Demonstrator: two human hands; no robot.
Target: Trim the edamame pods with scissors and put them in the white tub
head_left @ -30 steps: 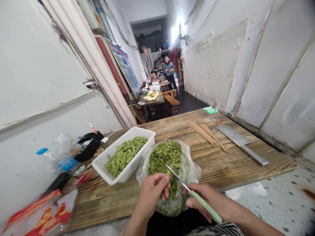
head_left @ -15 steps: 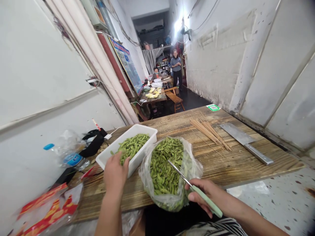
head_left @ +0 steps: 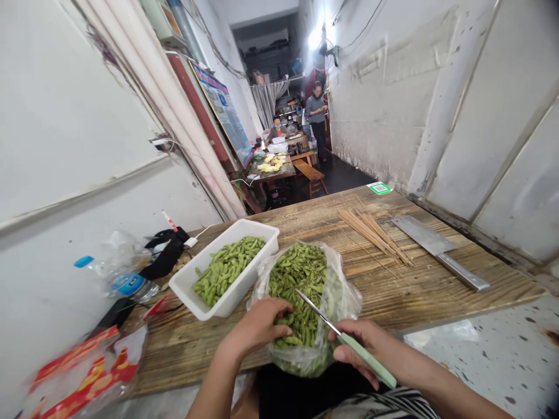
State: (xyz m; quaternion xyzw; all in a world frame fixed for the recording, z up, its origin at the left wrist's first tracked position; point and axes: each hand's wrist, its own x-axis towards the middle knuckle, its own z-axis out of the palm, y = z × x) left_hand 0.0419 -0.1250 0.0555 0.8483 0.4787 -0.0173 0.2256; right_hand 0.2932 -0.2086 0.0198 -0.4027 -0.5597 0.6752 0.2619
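My left hand [head_left: 264, 323] is at the left side of a clear plastic bag [head_left: 340, 291] of green edamame pods [head_left: 301, 270]. Its thumb and fingers are apart over the pods, and I see nothing held between them. In my right hand [head_left: 367, 343] are scissors [head_left: 364, 356] with pale green handles. Their narrow metal blades point up and left over the bag's pods. Left of the bag stands a white plastic tub [head_left: 186, 291], partly filled with more edamame pods [head_left: 231, 265].
Thin wooden skewers [head_left: 375, 235] and a cleaver [head_left: 430, 241] lie on the wooden table [head_left: 305, 218] to the right. A water bottle [head_left: 133, 284], a black strap-like item [head_left: 163, 256] and a red printed bag [head_left: 94, 372] are at left. Two people are farther back.
My left hand has left the pods in the white tub and moved right and down to the bag. My right hand with the scissors stays almost in place. The standing person has shifted slightly right.
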